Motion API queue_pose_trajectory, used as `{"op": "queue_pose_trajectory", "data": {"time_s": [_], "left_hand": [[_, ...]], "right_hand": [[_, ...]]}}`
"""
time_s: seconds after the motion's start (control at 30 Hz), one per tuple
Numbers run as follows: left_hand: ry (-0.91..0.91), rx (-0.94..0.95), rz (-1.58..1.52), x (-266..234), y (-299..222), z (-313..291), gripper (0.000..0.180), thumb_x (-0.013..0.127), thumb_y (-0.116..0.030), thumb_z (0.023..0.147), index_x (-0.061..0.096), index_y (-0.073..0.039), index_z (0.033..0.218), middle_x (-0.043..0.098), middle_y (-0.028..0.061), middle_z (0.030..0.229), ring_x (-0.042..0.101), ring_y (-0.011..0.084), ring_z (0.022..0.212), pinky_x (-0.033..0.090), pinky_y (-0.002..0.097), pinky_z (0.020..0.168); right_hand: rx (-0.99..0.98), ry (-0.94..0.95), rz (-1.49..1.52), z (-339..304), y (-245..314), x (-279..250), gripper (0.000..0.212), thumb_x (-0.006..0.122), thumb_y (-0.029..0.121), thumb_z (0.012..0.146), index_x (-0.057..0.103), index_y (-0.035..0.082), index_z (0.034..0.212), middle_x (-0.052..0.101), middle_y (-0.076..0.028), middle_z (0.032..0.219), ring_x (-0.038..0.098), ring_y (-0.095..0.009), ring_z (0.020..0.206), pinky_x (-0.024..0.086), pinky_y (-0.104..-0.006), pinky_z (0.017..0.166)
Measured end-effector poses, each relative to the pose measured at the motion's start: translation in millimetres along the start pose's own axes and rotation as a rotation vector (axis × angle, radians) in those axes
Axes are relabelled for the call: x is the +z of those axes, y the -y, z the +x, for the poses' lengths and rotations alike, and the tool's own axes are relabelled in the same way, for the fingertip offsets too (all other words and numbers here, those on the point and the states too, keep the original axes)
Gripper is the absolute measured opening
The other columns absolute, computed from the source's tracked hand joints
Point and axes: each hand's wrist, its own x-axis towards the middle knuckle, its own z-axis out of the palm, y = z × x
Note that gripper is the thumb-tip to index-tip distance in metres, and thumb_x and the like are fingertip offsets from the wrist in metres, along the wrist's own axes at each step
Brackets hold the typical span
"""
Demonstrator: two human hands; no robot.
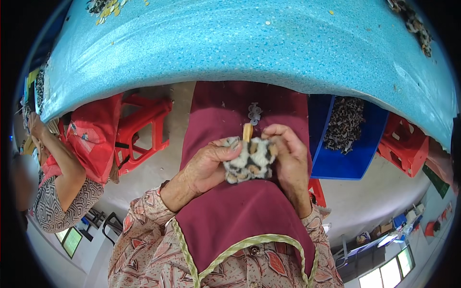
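Note:
Over my lap I hold a small furry fabric piece, cream with black and tan spots. My left hand grips its left side, thumb on top. At its right edge, my right hand is closed, the fingertips curled against the fur. From the top of the piece sticks up a short tan wooden stick; its lower end is hidden in the fur. Just beyond, several small clear discs lie on my burgundy apron.
A blue speckled table spans the far side, with yellow discs and furry pieces on it. Right of my lap, a blue bin holds spotted pieces. Red stools stand under the table. Another person sits at left.

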Motion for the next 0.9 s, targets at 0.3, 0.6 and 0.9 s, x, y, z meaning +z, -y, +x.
{"op": "queue_pose_trajectory", "data": {"time_s": [0.3,0.6,0.9], "left_hand": [[-0.073,0.015,-0.003,5,0,5,0.034,0.059,-0.028,0.092,0.057,-0.003,0.115,0.065,0.0075,0.108,0.063,0.0179,0.100,0.051,0.0339,0.087],[-0.006,0.070,-0.059,3,16,-7,0.041,0.060,-0.024,0.091,0.052,0.001,0.122,0.062,0.0109,0.115,0.060,0.0224,0.106,0.048,0.0377,0.094],[-0.027,0.092,-0.128,12,20,-7,0.044,0.056,-0.032,0.093,0.051,0.001,0.122,0.061,0.0112,0.115,0.061,0.0221,0.105,0.050,0.0367,0.092]], "right_hand": [[-0.112,0.070,-0.512,-3,22,4,0.024,0.068,0.022,0.082,0.062,0.001,0.090,0.058,-0.001,0.068,0.052,-0.008,0.065,0.041,-0.0259,0.059],[-0.260,-0.072,-0.500,-8,14,21,0.027,0.066,0.023,0.086,0.057,-0.001,0.077,0.054,-0.002,0.064,0.045,-0.007,0.062,0.038,-0.0242,0.056],[-0.336,-0.130,-0.435,-9,9,23,0.031,0.061,0.021,0.090,0.051,-0.001,0.070,0.043,0.000,0.058,0.037,-0.006,0.058,0.032,-0.0250,0.051]]}}
